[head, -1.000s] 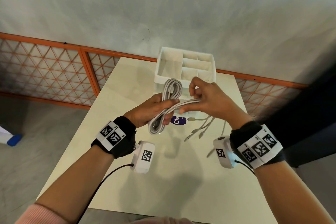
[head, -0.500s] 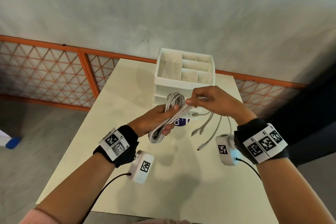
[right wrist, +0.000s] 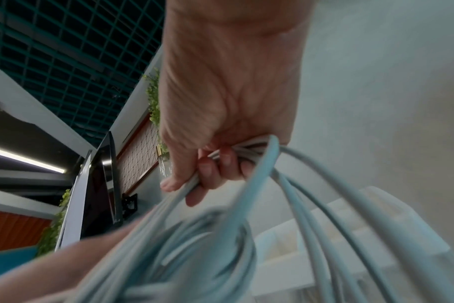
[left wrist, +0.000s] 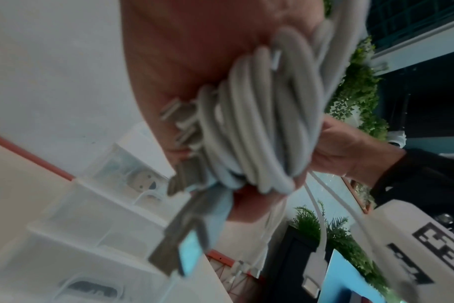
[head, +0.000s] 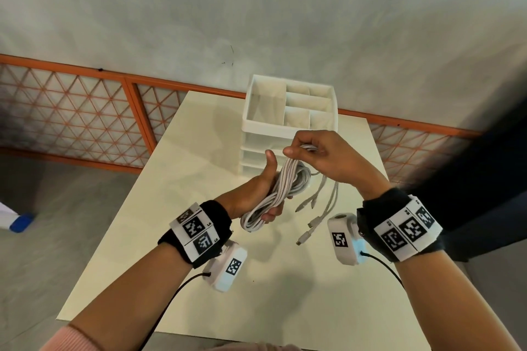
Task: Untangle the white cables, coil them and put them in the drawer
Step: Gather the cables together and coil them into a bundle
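Left hand (head: 261, 191) gripping white cable coil (head: 273, 196) above table (head: 199, 236); coil's long axis running 7-to-1 o'clock. Right hand (head: 322, 159) pinching strands at 1 o'clock end; plug ends (head: 313, 221) hanging toward 6. Drawer unit (head: 288, 122) standing at 12.

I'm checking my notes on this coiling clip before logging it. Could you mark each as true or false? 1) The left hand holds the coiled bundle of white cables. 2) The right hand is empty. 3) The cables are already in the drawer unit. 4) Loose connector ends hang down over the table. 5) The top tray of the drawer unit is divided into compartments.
1) True: the left hand grips the coiled bundle.
2) False: the right hand pinches cable strands above the coil.
3) False: they are held in front of the drawer unit.
4) True: the connector ends dangle above the table.
5) True.
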`<move>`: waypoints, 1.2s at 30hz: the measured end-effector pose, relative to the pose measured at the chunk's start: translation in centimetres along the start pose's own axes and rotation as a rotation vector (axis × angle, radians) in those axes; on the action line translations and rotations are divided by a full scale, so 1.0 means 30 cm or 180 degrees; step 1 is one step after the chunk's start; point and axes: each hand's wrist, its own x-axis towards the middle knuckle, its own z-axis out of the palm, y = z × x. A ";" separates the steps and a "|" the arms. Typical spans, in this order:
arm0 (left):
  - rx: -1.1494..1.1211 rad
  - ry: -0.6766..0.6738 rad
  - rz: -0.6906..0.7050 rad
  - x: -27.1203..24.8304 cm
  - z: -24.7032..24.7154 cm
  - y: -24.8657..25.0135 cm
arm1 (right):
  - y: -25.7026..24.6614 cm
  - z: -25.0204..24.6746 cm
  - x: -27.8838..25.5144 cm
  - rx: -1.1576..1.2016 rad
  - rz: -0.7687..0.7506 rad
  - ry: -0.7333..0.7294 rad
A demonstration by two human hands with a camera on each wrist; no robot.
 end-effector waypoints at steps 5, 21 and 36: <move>0.0265 -0.0104 0.0123 -0.019 0.014 0.016 | 0.025 0.016 0.008 0.0188 0.0148 0.0023; -0.0463 0.0539 0.0433 -0.011 -0.113 -0.018 | 0.177 0.028 -0.031 0.0027 0.0510 0.0499; -0.0370 0.0981 0.1133 0.038 -0.100 0.004 | 0.011 0.219 -0.024 0.0123 0.0315 -0.0087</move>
